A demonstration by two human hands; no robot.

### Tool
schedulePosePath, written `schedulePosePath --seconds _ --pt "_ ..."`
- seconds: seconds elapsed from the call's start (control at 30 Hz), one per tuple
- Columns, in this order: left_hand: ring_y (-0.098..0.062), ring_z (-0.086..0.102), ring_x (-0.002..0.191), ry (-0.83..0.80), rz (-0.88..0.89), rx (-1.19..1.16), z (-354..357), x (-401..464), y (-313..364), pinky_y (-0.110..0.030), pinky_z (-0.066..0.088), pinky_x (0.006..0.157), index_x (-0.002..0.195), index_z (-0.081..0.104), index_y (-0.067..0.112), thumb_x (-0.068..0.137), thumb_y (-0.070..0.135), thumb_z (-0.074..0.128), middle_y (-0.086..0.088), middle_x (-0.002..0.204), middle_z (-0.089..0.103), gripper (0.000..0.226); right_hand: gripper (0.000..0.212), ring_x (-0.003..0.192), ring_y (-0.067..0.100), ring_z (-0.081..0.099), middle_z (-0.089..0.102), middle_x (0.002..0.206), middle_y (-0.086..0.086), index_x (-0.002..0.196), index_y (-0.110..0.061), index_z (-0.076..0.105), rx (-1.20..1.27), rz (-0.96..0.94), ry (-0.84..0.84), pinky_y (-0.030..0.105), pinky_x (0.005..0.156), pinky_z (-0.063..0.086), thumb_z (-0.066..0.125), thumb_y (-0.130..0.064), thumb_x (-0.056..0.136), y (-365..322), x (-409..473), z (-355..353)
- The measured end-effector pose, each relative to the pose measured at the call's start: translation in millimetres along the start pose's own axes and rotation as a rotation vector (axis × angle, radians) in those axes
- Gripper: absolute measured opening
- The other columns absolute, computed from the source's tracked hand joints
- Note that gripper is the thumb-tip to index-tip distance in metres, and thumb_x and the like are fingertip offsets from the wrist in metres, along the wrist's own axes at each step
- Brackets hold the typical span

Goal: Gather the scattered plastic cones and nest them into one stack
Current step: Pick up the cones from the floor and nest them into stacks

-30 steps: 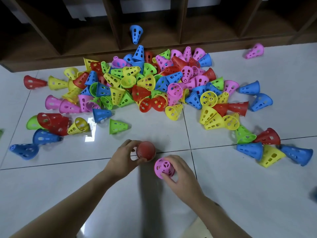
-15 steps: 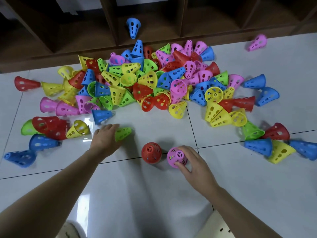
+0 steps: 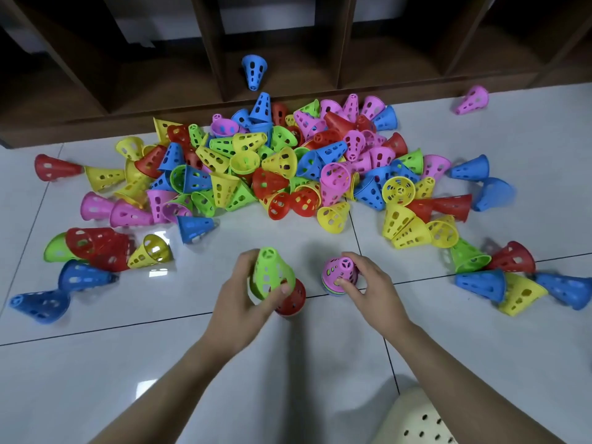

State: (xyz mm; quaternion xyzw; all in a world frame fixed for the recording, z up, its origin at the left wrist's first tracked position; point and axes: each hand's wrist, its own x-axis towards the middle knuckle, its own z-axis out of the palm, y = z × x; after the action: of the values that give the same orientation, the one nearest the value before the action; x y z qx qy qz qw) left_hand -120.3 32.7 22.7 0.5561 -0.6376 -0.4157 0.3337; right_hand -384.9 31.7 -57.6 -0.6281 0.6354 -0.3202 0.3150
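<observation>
The left hand (image 3: 238, 302) grips a green cone (image 3: 270, 273), thumb on the near side and fingers (image 3: 246, 264) curled round the far side. The cone is held tip up, tilted slightly, over a red cone (image 3: 293, 299) that stands on the floor (image 3: 320, 363). The green cone's lower rim overlaps the red cone's top; whether the two touch cannot be told.

The right hand (image 3: 373, 288) holds a pink cone (image 3: 340, 271), fingers curled round its upper part. This cone sits tip up on the floor just right of the red one. Coloured rims show beneath its base, so it tops a short stack.

The remaining cones lie in a pile (image 3: 288, 168) beyond the hands, mixed red, yellow, blue, green and pink, most on their sides. Loose cones spread out to both sides of the pile. One blue cone (image 3: 254, 71) rests in a compartment of the wooden shelf (image 3: 179, 75) behind the pile. One pink cone (image 3: 472, 99) lies apart at the far right.

A cream perforated object (image 3: 416, 421) shows at the bottom edge.
</observation>
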Motion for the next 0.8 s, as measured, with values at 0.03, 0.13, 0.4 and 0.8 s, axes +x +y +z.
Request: schedulePosePath --seconds 0.03,0.13,0.4,0.8 --pt "-0.008 0.061 0.11 -0.037 -0.001 0.014 6 -5 -2 -0.021 0.05 0.089 0.127 0.048 0.027 0.086 0.04 0.076 0.021 0.121 0.056 0.051 0.055 0.111 0.002 0.058 0.06 0.124 -0.013 0.134 -0.023 0.056 0.024 0.027 -0.008 0.029 0.097 0.051 0.08 -0.021 0.085 -1 0 -1" --pt "-0.005 0.059 0.114 -0.104 -0.051 0.065 21 -12 -21 -0.029 0.051 0.092 0.126 0.041 0.035 0.085 0.045 0.073 0.027 0.134 0.052 0.053 0.066 0.123 -0.002 0.051 0.055 0.132 -0.018 0.139 -0.027 0.051 0.071 0.141 -0.03 0.021 0.103 0.043 0.08 -0.042 0.081 3 -1 -11" --pt "0.002 0.055 0.122 -0.072 -0.143 0.044 50 0 -52 -0.02 0.046 0.1 0.138 0.046 0.029 0.079 0.049 0.071 0.038 0.133 0.048 0.067 0.051 0.125 0.025 0.049 0.051 0.133 0.009 0.134 -0.008 0.05 0.04 0.322 0.441 0.05 0.108 0.042 0.071 -0.019 0.09 48 21 -48" --pt "-0.008 0.05 0.132 -0.121 -0.147 -0.037 65 69 -59 -0.035 0.044 0.11 0.148 0.039 0.03 0.077 0.039 0.073 0.01 0.144 0.049 0.079 0.086 0.144 0.039 0.022 0.019 0.159 0.014 0.155 -0.026 0.028 -0.653 0.319 0.1 0.054 0.116 0.032 0.072 -0.016 0.082 102 71 -100"
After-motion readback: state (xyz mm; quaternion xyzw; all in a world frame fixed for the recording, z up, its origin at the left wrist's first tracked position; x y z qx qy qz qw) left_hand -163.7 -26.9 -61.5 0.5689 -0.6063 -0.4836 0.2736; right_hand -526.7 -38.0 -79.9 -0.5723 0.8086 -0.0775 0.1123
